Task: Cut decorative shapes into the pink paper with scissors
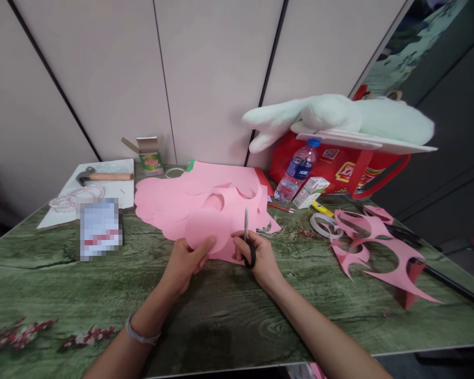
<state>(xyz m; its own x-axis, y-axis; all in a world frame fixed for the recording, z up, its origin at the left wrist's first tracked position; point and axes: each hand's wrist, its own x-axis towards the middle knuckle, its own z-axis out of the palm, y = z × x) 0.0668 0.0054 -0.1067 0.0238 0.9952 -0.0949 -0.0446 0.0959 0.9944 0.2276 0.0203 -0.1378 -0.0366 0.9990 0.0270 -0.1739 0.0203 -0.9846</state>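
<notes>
Between thumb and fingers, my left hand (191, 258) grips a rounded pink paper piece (209, 230) by its lower edge. My right hand (258, 255) is closed on the black handles of a pair of scissors (246, 226), whose blades point up and away from me. The blades stand to the right of the rounded piece, apart from its edge. Behind both hands lies a spread of pink paper (169, 197) with scalloped edges on the left and cut-out curves near the middle. The held piece hides part of these sheets.
Left: a hammer (106, 177) on a white board, bead strings (77, 199), a blurred packet (100, 230). Behind: a small green box (150, 160). Right: a water bottle (296, 173), a white box (311, 192), tape (327, 225), pink offcuts (391, 263), a red bag (339, 163) beneath a white plush (363, 116).
</notes>
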